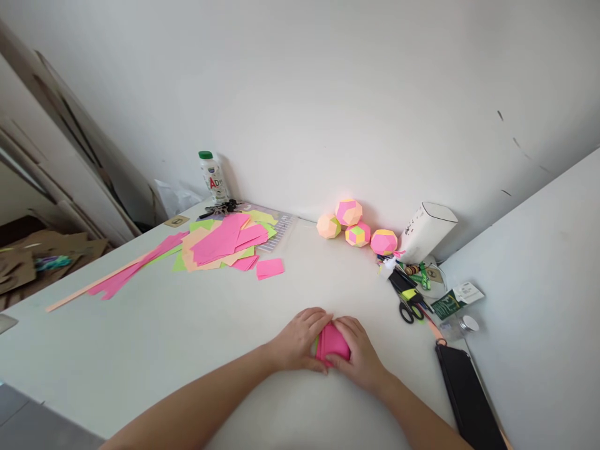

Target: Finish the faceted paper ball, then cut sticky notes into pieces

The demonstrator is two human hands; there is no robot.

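Pink paper bundle, green sliver at its left edge, apparently on the white tabletop.

Pink paper between fingers, white tabletop beneath

Near, one left hand and one right hand are holding one paper bundle. At the far side, four paper balls and one white container are resting, and farther left one bottle is standing. On the left, one paper heap is spreading, its sheets overlapping too much for counting; one small pink stack is lying to its right. On the right, one pair of scissors, one lidded jar and one black case are lying.
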